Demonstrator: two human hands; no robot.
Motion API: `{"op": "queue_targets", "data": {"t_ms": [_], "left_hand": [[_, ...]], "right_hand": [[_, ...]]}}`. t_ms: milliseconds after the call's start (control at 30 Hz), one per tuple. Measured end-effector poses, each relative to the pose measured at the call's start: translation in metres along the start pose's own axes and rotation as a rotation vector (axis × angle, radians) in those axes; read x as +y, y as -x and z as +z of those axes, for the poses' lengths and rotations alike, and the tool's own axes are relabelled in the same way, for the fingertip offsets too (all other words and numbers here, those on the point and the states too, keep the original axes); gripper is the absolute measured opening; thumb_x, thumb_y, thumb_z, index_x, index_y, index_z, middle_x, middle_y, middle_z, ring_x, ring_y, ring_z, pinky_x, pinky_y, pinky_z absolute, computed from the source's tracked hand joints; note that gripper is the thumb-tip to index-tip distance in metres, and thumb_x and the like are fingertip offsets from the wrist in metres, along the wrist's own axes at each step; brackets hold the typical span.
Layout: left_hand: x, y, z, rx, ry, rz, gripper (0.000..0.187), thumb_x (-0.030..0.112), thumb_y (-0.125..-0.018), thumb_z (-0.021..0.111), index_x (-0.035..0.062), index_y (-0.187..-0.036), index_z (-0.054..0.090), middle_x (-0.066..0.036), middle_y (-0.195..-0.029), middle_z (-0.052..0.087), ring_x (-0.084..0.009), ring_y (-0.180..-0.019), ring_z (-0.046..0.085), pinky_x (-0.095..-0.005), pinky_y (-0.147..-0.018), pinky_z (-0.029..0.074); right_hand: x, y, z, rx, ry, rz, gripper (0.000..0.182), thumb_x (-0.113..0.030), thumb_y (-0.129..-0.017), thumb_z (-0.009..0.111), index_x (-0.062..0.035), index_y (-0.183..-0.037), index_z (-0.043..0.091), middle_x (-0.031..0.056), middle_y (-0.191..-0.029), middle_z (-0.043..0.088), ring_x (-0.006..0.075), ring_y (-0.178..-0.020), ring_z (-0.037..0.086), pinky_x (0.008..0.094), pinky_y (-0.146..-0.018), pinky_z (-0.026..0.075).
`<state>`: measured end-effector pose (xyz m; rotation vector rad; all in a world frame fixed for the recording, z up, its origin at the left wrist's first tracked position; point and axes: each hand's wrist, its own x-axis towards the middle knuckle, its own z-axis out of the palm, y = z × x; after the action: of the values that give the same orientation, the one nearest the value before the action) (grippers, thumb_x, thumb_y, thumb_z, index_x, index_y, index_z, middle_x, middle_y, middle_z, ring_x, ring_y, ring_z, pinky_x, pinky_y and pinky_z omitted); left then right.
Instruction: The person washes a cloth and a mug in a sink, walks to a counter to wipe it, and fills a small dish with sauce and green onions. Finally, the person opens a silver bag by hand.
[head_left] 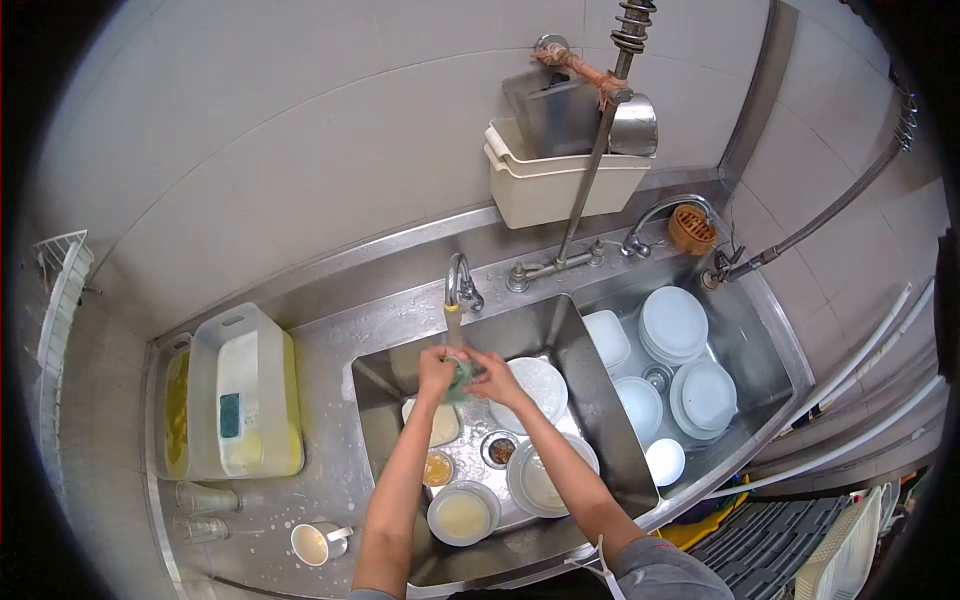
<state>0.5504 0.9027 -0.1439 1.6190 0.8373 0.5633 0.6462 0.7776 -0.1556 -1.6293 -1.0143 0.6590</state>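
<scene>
My left hand (pixel 436 372) and my right hand (pixel 492 380) are close together over the left sink basin, just below the tap (pixel 457 280). Between them is a green scrub pad (pixel 460 380), with the fingers of both hands closed on it; its exact shape is blurred. Under my hands lie white plates (pixel 540 388) and a squarish dish (pixel 443 424). Lower in the basin are a small bowl with orange-brown liquid (pixel 437 468), a bowl of cloudy liquid (pixel 464 518) and stacked bowls (pixel 543 482), partly hidden by my right forearm.
The right basin (pixel 760 375) holds white plates (pixel 673 322) and bowls. A tub of yellow liquid (pixel 290 400), a green pad (pixel 231 415), glasses (pixel 208 497) and a mug (pixel 318 543) stand left. Cream bins (pixel 560 190) sit behind the upright spray pipe (pixel 590 180).
</scene>
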Motion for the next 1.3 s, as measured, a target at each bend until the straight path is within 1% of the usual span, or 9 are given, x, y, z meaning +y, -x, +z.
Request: {"op": "queue_targets", "data": {"t_ms": [100, 267, 400, 500, 600, 733, 867, 1100, 1300], "left_hand": [[0.025, 0.028, 0.002, 0.100, 0.400, -0.182, 0.017, -0.004, -0.073, 0.049, 0.0030, -0.081, 0.062, -0.005, -0.077, 0.059, -0.0189, -0.068, 0.056, -0.0294, -0.063, 0.046], [-0.008, 0.037, -0.014, 0.514, 0.962, -0.361, 0.018, 0.012, -0.082, 0.047, 0.0076, -0.095, 0.058, -0.003, -0.082, 0.056, -0.0173, -0.076, 0.056, -0.0277, -0.066, 0.046], [-0.089, -0.002, 0.034, 0.089, 1.330, -0.298, 0.029, 0.037, -0.085, 0.049, 0.0115, -0.097, 0.058, -0.004, -0.091, 0.058, -0.0183, -0.076, 0.058, -0.0299, -0.069, 0.049], [-0.060, -0.007, 0.024, -0.107, 1.575, -0.359, 0.023, 0.030, -0.085, 0.055, 0.0101, -0.096, 0.056, -0.004, -0.090, 0.058, -0.0191, -0.074, 0.059, -0.0309, -0.062, 0.051], [-0.023, -0.010, 0.037, 0.333, 0.913, -0.161, 0.020, 0.017, -0.082, 0.059, 0.0052, -0.097, 0.054, -0.007, -0.089, 0.059, -0.0199, -0.077, 0.062, -0.0302, -0.060, 0.054], [0.036, 0.029, 0.028, 0.117, -0.177, 0.238, 0.018, 0.014, -0.080, 0.063, 0.0010, -0.089, 0.055, -0.010, -0.084, 0.060, -0.0205, -0.080, 0.060, -0.0326, -0.070, 0.049], [0.015, 0.033, 0.043, 0.242, -0.043, 0.495, 0.015, 0.015, -0.083, 0.060, 0.0027, -0.092, 0.058, -0.007, -0.091, 0.062, -0.0170, -0.085, 0.057, -0.0305, -0.077, 0.044], [-0.011, 0.014, 0.051, 0.583, 0.697, 0.082, 0.024, 0.024, -0.092, 0.048, 0.0010, -0.094, 0.055, -0.004, -0.072, 0.054, -0.0169, -0.067, 0.054, -0.0309, -0.064, 0.046], [-0.037, -0.016, 0.046, 0.478, 1.228, -0.479, 0.020, 0.021, -0.092, 0.046, 0.0020, -0.092, 0.052, -0.002, -0.064, 0.049, -0.0149, -0.056, 0.049, -0.0264, -0.052, 0.043]], "right_hand": [[0.056, -0.022, 0.034, 0.212, 0.453, -0.314, 0.041, -0.004, -0.063, 0.073, -0.0047, -0.103, 0.062, 0.0104, -0.093, 0.056, 0.0171, -0.067, 0.062, 0.0274, -0.049, 0.049], [0.016, -0.041, 0.012, -0.046, -0.188, 0.372, 0.033, 0.005, -0.069, 0.056, 0.0025, -0.102, 0.057, 0.0120, -0.100, 0.060, 0.0169, -0.079, 0.062, 0.0293, -0.060, 0.054], [-0.022, -0.044, 0.026, 0.005, -0.735, 0.370, 0.040, 0.011, -0.071, 0.048, 0.0027, -0.111, 0.049, 0.0112, -0.100, 0.058, 0.0211, -0.085, 0.061, 0.0318, -0.066, 0.056], [-0.024, -0.022, 0.025, 0.043, -0.771, 0.363, 0.034, 0.006, -0.077, 0.048, 0.0006, -0.110, 0.048, 0.0121, -0.103, 0.057, 0.0227, -0.087, 0.061, 0.0345, -0.069, 0.055], [0.001, 0.002, 0.016, 0.044, -0.835, 0.401, 0.031, -0.010, -0.086, 0.049, 0.0008, -0.115, 0.045, 0.0146, -0.106, 0.055, 0.0262, -0.091, 0.060, 0.0367, -0.075, 0.053], [-0.010, 0.008, 0.010, -0.111, -1.391, 0.744, 0.038, -0.032, -0.092, 0.047, -0.0016, -0.114, 0.045, 0.0174, -0.109, 0.053, 0.0286, -0.098, 0.058, 0.0380, -0.082, 0.049], [0.028, -0.037, 0.037, 0.029, -1.617, 0.558, 0.030, -0.032, -0.092, 0.046, -0.0049, -0.105, 0.045, 0.0136, -0.104, 0.056, 0.0268, -0.087, 0.059, 0.0372, -0.080, 0.049], [0.002, -0.053, 0.056, 0.552, -1.700, 0.473, 0.022, -0.027, -0.093, 0.045, -0.0066, -0.086, 0.050, 0.0039, -0.061, 0.044, 0.0177, -0.057, 0.046, 0.0353, -0.051, 0.043], [0.001, -0.059, 0.042, 0.279, -1.133, 0.442, 0.020, -0.026, -0.093, 0.044, -0.0088, -0.103, 0.046, 0.0009, -0.057, 0.040, 0.0132, -0.048, 0.040, 0.0315, -0.045, 0.039]]}}
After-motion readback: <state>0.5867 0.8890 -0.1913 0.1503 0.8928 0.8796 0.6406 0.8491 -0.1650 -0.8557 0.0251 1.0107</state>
